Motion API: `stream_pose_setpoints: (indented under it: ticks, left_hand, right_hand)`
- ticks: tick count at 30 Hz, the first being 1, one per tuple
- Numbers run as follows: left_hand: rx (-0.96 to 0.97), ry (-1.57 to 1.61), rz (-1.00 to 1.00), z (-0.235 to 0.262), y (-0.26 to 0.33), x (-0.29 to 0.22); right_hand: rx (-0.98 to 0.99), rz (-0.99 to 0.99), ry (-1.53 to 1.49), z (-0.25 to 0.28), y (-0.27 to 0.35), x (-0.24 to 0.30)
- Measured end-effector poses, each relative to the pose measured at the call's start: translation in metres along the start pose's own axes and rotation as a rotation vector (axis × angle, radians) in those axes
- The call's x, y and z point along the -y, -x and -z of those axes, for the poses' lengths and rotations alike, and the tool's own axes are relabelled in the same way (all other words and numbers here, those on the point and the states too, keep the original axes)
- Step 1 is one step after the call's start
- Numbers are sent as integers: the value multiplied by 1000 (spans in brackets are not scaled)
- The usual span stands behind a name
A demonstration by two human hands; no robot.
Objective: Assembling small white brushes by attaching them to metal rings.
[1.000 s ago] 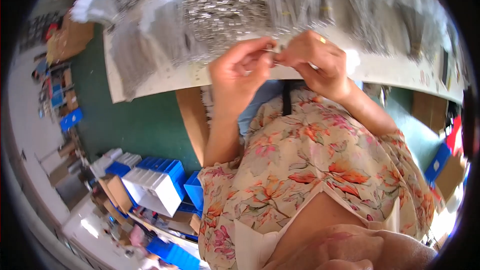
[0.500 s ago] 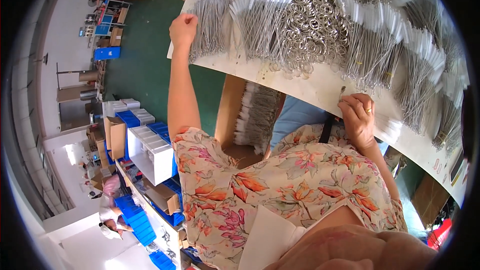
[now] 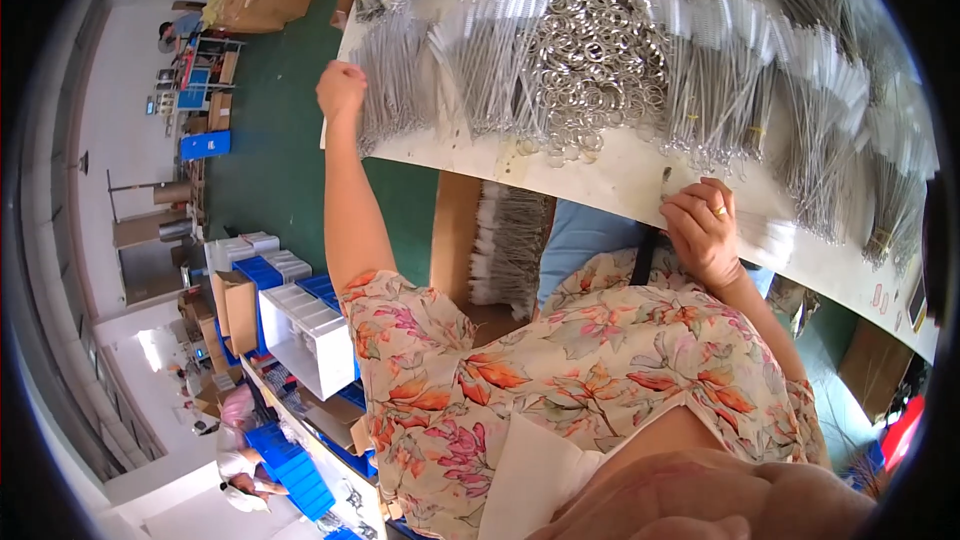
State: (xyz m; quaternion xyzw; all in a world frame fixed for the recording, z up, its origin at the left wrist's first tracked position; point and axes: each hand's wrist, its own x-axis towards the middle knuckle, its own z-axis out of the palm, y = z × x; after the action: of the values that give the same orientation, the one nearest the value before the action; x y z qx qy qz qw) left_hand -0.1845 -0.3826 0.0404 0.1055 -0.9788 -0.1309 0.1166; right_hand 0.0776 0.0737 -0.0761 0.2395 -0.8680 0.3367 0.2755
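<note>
At the left end of the white table (image 3: 455,155), my left hand (image 3: 341,88) is closed beside a bundle of thin wire brushes (image 3: 390,75) with twisted metal stems. Whatever its fingers hold, if anything, does not show. My right hand (image 3: 702,230) is at the table's near edge, fingers curled in and thumb side toward the tabletop, a ring on one finger. What is in that pinch is too small or hidden to tell. A heap of shiny metal split rings (image 3: 600,60) lies between the hands, farther back, flanked by brush bundles (image 3: 715,80) with white bristle ends.
More brush bundles (image 3: 835,140) cover the table's right side. Under the table stands an open cardboard box (image 3: 455,230) packed with brushes. White bins (image 3: 310,325) and blue bins (image 3: 290,470) line a bench at left, where another person (image 3: 240,455) works.
The whole view has shifted, so the table and both hands sit slightly farther left in it. Both hands stay closed and keep nearly the same places at the table.
</note>
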Motion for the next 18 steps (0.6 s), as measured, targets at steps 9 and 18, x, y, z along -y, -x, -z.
stream_pose_setpoints:
  ticks: [9, 18]
  left_hand:
    - [243, 243, -214, -56, 56, -75]
    - [291, 265, -268, -78, 62, -74]
  right_hand:
    - [-24, -84, -85, 25, -9, -7]
    - [-3, -487, 66, 36, -78, -131]
